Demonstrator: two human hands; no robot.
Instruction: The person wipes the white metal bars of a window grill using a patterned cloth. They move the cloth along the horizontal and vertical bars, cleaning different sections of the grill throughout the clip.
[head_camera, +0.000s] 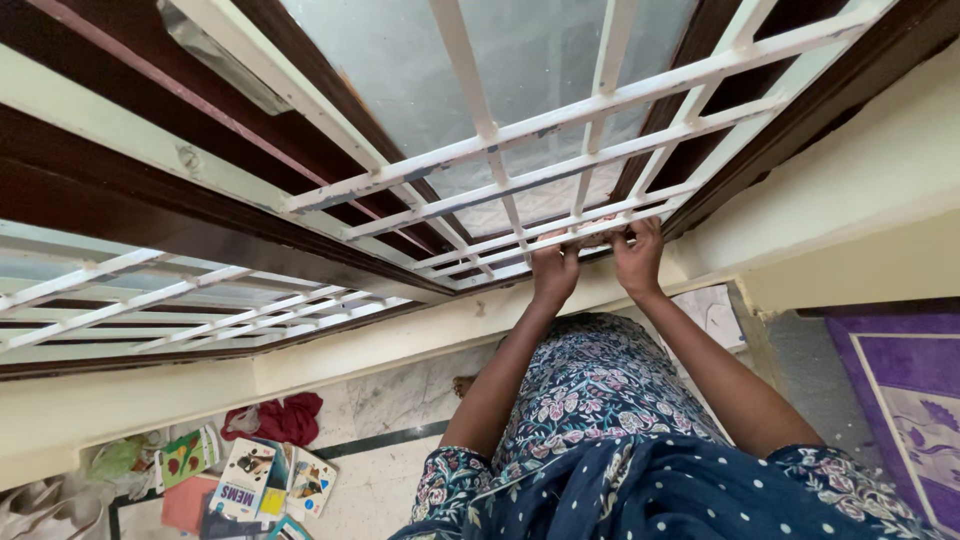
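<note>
Books (262, 482) and a red cloth (285, 418) lie on the floor at near left; a purple mat (905, 400) lies right.

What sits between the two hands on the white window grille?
Nothing separate: the left hand and right hand grip the lowest bars of the white grille close together, with only bar showing between them in the head view.

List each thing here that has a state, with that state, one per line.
Left hand: fingers on a low bar of the window grille.
Right hand: gripping the same bar.
Window grille: white paint chipped, fixed in a dark frame.
Books: scattered on the floor.
Red cloth: crumpled on the floor.
</note>
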